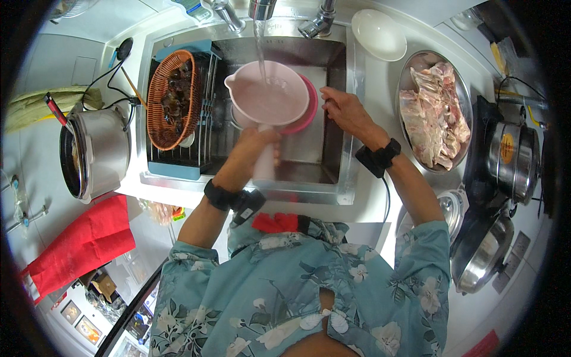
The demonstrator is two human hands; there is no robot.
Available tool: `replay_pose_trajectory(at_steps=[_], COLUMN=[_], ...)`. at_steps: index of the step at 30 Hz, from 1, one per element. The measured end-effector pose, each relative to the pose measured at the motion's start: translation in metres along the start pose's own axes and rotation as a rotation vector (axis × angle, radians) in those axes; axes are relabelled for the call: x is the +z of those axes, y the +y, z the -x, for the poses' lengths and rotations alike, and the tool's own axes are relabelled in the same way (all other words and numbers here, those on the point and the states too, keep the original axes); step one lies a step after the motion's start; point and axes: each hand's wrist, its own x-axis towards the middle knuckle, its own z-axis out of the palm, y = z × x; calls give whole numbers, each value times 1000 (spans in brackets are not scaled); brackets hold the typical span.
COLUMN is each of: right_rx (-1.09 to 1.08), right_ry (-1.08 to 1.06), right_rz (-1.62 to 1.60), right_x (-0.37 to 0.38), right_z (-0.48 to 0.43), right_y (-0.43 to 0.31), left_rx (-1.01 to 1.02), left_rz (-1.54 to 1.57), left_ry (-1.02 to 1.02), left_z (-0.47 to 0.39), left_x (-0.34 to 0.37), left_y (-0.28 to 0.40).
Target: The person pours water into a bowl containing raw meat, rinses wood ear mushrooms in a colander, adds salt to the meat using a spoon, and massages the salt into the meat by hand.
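Observation:
My left hand [256, 149] grips the handle of a pale pink plastic water dipper [243, 98], which has a pouring spout on its left. Water runs from the middle faucet [261, 10] into the dipper, and liquid covers its bottom. Beneath its right side shows the rim of a deep pink basin [310, 109], mostly covered. Part of a pale round vessel [239, 119] peeks out below the dipper's left side. Over the sink's right side hovers my right hand [345, 111], fingers loosely bent, with nothing visible in them. It is apart from the dipper.
A brown woven basket [154, 111] with dark pieces sits on a rack at the stainless sink's [308, 160] left. Right of the sink are a white bowl [379, 35] and an oval metal tray [403, 120] of raw meat. A cooker [105, 151] stands left; steel pots [508, 151] stand right.

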Motion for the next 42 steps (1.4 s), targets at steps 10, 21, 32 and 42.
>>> replay_pose_trajectory(at_steps=[10,21,32,42], right_rx=[23,131,288,422], right_ry=[-18,-60,115,774], right_rz=[40,-50,-180,-1276], right_x=[10,11,5,-42], right_z=[-6,-8,-29,-64], right_y=[16,9,16,14], left_rx=[43,60,157,76], left_rz=[29,107,92,21], left_ry=[-50,-170,-289,-224], left_z=[0,5,18,23], left_x=[-14,-18,-26,-32], left_y=[-7,-10,0,18])
